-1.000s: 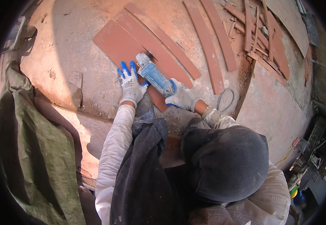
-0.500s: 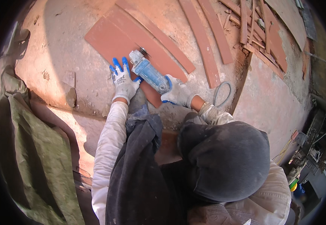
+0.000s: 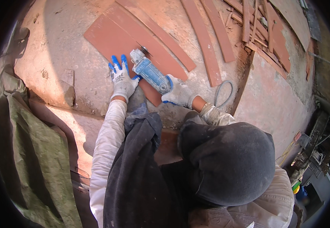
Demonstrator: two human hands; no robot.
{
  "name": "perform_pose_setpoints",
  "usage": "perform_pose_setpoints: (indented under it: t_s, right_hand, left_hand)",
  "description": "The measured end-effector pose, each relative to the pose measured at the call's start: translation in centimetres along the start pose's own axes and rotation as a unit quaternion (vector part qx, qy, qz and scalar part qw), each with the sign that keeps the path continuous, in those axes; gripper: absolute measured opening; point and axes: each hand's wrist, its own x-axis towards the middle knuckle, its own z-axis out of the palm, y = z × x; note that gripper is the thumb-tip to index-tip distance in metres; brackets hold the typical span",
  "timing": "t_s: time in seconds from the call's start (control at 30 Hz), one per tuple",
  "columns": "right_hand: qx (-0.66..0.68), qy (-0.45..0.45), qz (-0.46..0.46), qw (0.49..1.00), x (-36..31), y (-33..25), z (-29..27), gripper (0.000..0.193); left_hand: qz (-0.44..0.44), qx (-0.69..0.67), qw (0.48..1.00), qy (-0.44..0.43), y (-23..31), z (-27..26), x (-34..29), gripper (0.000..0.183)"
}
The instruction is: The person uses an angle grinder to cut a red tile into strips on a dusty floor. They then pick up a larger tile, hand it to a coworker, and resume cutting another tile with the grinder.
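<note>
My right hand (image 3: 179,92), in a grey-white glove with blue coating, is closed round the rear of a blue angle grinder (image 3: 150,75). The grinder's grey head points up and left, and its small disc (image 3: 145,49) is at the surface of a reddish-brown board (image 3: 113,34). A thin straight line runs along the board up from the disc. My left hand (image 3: 122,81), gloved alike, lies open at the board's near left edge. Its fingers are spread and its thumb reaches close to the grinder's body; whether they touch I cannot tell.
Beside the board lie long reddish strips (image 3: 205,41). A heap of narrow offcuts (image 3: 262,26) is at the far right. A grey cable loop (image 3: 224,94) rests right of my right hand. Green tarpaulin (image 3: 36,152) hangs at the left. Dark cloth (image 3: 225,163) fills the lower middle.
The whole scene sits slightly higher and further left in the picture. Both hands keep their places, and the grinder stays on the board with no clear travel along it.
</note>
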Motion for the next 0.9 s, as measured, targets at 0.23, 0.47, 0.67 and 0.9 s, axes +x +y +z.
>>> perform_pose_setpoints:
  t_s: [0.23, 0.47, 0.67, 0.9]
  right_hand:
    - [-0.015, 0.017, -0.021, 1.0, -0.6, 0.2, 0.1, 0.063]
    - [-0.014, -0.01, 0.023, 1.0, -1.2, 0.5, -0.2, 0.067]
    - [-0.022, -0.042, 0.023, 0.999, -1.5, 1.2, -0.1, 0.099]
    - [-0.007, -0.058, 0.037, 0.998, -1.7, 1.8, 0.0, 0.101]
  left_hand:
    - [0.008, 0.008, 1.0, 0.018, -0.5, 0.7, 0.1, 0.121]
    - [0.011, 0.012, 0.999, 0.038, -0.9, 1.3, 0.1, 0.119]
    - [0.013, 0.007, 1.0, 0.028, -0.7, 0.8, 0.0, 0.119]
    - [0.022, 0.0, 0.999, 0.032, -0.8, 0.9, -0.1, 0.119]
